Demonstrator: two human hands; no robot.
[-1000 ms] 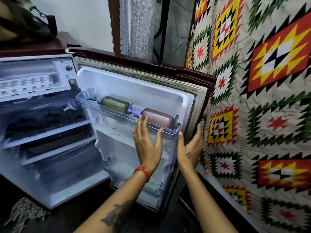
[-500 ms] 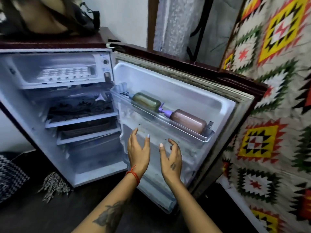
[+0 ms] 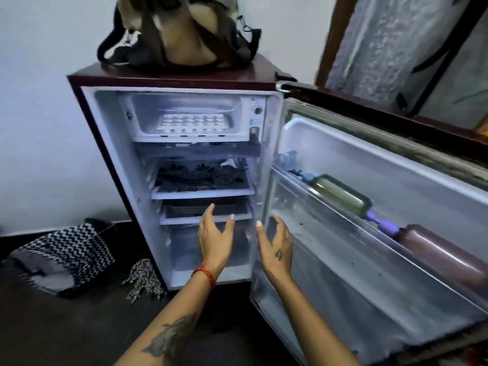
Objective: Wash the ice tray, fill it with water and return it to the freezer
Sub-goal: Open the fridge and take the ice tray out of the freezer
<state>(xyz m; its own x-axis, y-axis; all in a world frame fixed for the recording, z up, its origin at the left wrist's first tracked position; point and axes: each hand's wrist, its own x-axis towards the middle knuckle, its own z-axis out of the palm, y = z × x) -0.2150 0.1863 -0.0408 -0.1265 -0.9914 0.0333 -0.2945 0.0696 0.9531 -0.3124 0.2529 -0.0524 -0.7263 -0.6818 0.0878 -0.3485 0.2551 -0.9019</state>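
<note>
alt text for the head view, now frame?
Two empty hands, left hand and right hand, reach toward an open fridge. A white ice tray sits in the top freezer compartment; two bottles lie on the door shelf.

Hands drawn off the fridge door, now before the open cabinet

Left hand (image 3: 215, 240) lifted from the clear plastic door shelf (image 3: 343, 220); right hand (image 3: 277, 249) brought in from the maroon door's outer edge (image 3: 396, 143). Both now held in air, fingers loosely spread, touching nothing. View swung left, white ice tray (image 3: 194, 120) centred.
</note>
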